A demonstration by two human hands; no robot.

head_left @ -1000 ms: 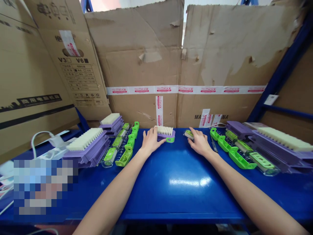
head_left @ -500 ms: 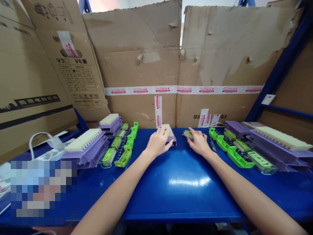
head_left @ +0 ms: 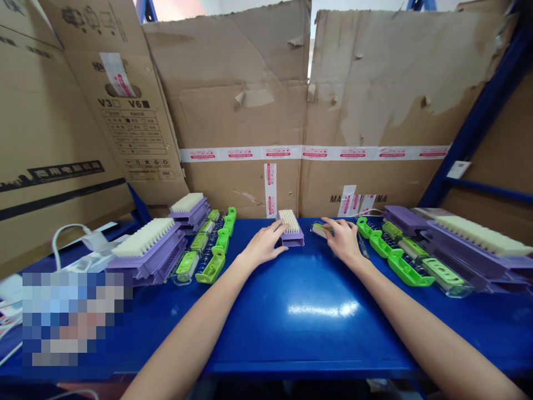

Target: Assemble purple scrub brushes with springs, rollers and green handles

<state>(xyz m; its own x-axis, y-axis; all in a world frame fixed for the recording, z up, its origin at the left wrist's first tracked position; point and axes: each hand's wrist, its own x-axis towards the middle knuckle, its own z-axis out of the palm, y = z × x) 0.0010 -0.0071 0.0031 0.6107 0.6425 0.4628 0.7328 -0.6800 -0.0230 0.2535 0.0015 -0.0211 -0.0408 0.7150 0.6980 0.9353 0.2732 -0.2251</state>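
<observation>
Near the back middle of the blue table sits a purple box-like piece (head_left: 293, 240) topped with cream bristle-like pegs. My left hand (head_left: 264, 243) is just left of it, fingers and thumb stretched apart, fingertips at its left edge; it grips nothing. A small green-and-clear case (head_left: 320, 229) lies to the right of that piece. My right hand (head_left: 343, 239) is closed over the case's right end, with thumb and fingers on it. The palm side of this hand is hidden. A dark slim tool (head_left: 363, 246) lies just beyond its right side.
Green curved covers (head_left: 219, 261) and green-and-clear cases (head_left: 187, 266) form rows on the left, beside stacked purple pieces (head_left: 144, 253). More green covers (head_left: 406, 269) and purple pieces (head_left: 478, 253) stand right. Cardboard (head_left: 245, 122) walls the back. A white plug and cable (head_left: 95, 240) are far left.
My left hand has slid left off the top of the purple piece, which now shows more fully and sits slightly farther right. My right hand stays at the green-and-clear case.
</observation>
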